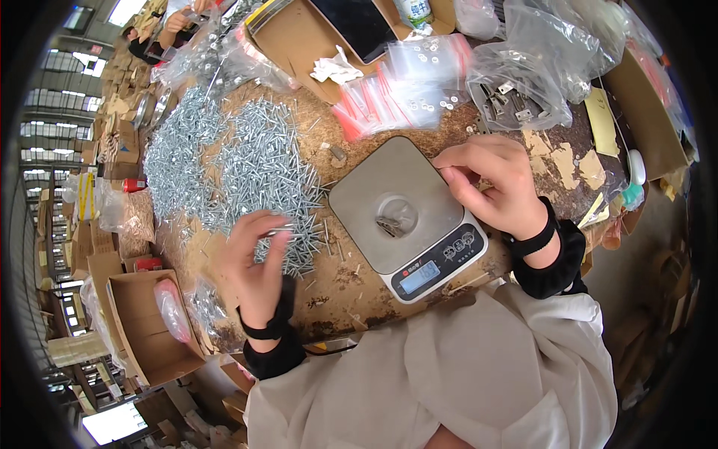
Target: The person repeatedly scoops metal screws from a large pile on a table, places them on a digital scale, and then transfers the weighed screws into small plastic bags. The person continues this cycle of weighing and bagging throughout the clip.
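A kitchen-type digital scale (366, 179) with a grey square plate and a lit display stands in front of me. On its plate lies a small clear bag (404, 213) with metal pieces in it. My left hand (254, 262), slightly blurred, is over the near edge of a heap of silver screws (262, 157). Its thumb and fingers pinch what look like a few screws. My right hand (497, 183) is at the scale's right edge, its fingers curled in and fingertips by the plate; I see nothing in it.
Beyond the scale lie red-edged zip bags (389, 97) with small white washers. A clear bag of metal brackets (516, 97) is at the far right. A cardboard tray (299, 45) holds a dark tablet (355, 26). An open carton (146, 322) stands at the left; another person's hand (176, 21) shows far left.
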Action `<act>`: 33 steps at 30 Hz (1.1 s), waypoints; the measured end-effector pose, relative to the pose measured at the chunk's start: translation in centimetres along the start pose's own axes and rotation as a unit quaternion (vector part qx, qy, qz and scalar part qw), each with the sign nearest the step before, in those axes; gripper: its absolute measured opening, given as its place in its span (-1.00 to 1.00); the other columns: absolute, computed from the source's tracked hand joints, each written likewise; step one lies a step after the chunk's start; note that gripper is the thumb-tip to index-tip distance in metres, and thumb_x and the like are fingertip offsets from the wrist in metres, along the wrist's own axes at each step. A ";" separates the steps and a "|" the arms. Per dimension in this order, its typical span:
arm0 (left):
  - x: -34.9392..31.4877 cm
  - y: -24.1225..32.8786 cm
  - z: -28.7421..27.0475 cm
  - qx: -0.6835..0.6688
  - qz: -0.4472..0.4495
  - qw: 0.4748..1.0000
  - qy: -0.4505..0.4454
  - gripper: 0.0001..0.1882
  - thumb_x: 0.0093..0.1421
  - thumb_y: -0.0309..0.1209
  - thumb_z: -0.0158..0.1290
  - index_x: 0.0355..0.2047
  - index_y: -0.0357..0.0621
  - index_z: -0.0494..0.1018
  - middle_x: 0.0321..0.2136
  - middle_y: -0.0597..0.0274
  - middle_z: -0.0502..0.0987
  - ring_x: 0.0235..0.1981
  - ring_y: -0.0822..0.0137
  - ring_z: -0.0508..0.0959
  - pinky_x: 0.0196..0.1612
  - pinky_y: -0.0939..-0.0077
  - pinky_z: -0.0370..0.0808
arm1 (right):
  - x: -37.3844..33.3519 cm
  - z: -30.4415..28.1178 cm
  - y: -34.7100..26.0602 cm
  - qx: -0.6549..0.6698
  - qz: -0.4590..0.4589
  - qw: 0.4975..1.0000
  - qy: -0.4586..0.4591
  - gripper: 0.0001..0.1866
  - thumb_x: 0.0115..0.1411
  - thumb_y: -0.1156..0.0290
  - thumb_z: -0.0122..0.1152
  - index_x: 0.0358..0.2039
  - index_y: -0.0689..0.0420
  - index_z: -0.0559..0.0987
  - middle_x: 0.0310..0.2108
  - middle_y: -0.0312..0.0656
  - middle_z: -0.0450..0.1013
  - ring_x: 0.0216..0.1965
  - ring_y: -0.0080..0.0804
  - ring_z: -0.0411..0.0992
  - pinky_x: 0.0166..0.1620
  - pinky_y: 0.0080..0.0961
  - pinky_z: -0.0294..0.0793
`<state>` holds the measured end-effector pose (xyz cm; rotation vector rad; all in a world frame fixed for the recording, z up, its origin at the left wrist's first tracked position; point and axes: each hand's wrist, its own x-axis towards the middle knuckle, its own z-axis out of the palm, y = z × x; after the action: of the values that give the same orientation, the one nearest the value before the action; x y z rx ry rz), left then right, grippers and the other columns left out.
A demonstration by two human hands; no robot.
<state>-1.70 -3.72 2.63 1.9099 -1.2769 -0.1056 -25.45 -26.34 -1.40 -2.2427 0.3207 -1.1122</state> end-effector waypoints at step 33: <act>-3.0 1.9 4.6 0.029 0.095 0.983 -0.156 -0.74 -0.06 -0.45 0.39 -0.34 -0.15 0.57 -0.44 0.22 0.53 -0.45 0.22 0.55 -0.40 0.41 0.47 | 0.0 0.2 -0.2 -0.003 0.033 0.999 -0.023 -0.92 0.11 0.57 0.27 -0.34 0.16 0.63 -0.56 -0.22 0.49 -0.62 -0.40 0.43 -0.51 -0.49 0.40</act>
<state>-6.72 -4.23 -0.20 1.8583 -1.6824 -0.2805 -25.26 -26.09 -1.38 -2.2432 0.3767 -1.0255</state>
